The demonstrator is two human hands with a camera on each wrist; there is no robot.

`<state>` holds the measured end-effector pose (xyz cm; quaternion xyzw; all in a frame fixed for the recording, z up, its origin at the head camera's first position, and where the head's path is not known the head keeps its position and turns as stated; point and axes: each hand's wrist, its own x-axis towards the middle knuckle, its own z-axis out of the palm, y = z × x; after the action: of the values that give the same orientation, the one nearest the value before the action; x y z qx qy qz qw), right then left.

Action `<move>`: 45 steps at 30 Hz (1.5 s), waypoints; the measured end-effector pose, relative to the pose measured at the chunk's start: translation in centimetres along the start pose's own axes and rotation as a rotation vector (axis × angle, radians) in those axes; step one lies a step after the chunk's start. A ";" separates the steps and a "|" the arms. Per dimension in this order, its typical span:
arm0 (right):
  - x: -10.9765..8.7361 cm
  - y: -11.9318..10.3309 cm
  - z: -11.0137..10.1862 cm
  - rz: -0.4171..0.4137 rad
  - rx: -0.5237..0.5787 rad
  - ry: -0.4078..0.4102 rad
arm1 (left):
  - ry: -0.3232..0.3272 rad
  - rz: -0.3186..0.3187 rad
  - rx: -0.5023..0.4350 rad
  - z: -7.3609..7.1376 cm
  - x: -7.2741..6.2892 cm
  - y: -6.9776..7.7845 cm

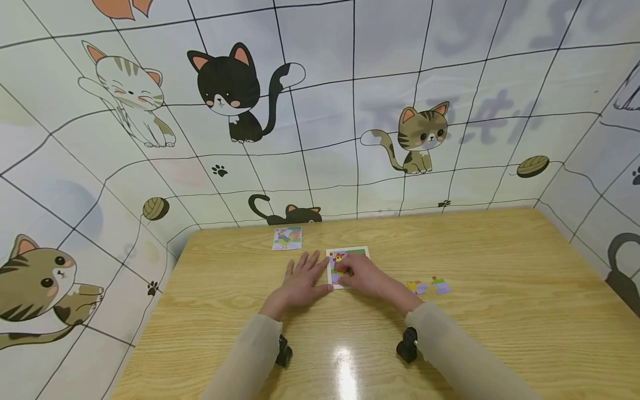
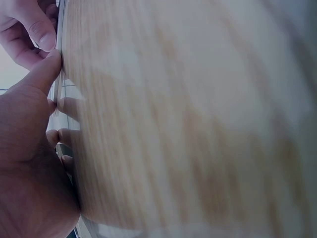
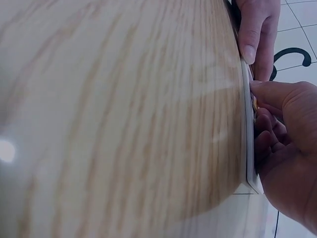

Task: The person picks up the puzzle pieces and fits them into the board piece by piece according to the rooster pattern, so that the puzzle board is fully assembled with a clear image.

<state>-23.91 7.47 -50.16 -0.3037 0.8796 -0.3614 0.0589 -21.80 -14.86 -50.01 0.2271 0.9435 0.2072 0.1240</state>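
A small jigsaw puzzle board [image 1: 348,249] with a white border lies near the middle of the table, its colourful picture partly covered by a hand. My left hand [image 1: 301,280] rests flat beside it with fingers spread, the thumb at the board's lower left corner. Over the board, my right hand [image 1: 364,275] has its thumb and fingers curled together, pinching a puzzle piece that is mostly hidden. In the right wrist view a bit of yellow shows between the thumb [image 3: 272,92] and the fingers, right at the board's surface.
Two loose puzzle pieces, one yellow and purple [image 1: 416,287] and one green and purple [image 1: 440,285], lie right of my right forearm. A square picture card [image 1: 287,238] sits near the table's back edge. Cat-patterned cloth walls [image 1: 330,111] enclose the wooden table [image 1: 500,278].
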 end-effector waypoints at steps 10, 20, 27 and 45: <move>-0.4 0.2 0.2 -0.037 -0.062 -0.035 | -0.005 -0.004 0.006 -0.2 -0.1 0.2; -0.6 -0.5 -0.3 -0.049 -0.114 -0.080 | -0.006 -0.001 0.009 -0.3 0.0 0.2; -0.8 -0.6 -1.6 -0.032 -0.019 -0.061 | -0.011 0.001 0.012 -0.1 0.0 -0.1; -7.5 1.7 -9.2 0.062 0.064 -0.037 | -0.022 -0.018 0.014 -0.1 0.0 0.2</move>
<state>-21.67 18.27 -45.45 -0.2810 0.8752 -0.3819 0.0958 -21.73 -14.74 -49.87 0.2217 0.9455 0.1968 0.1345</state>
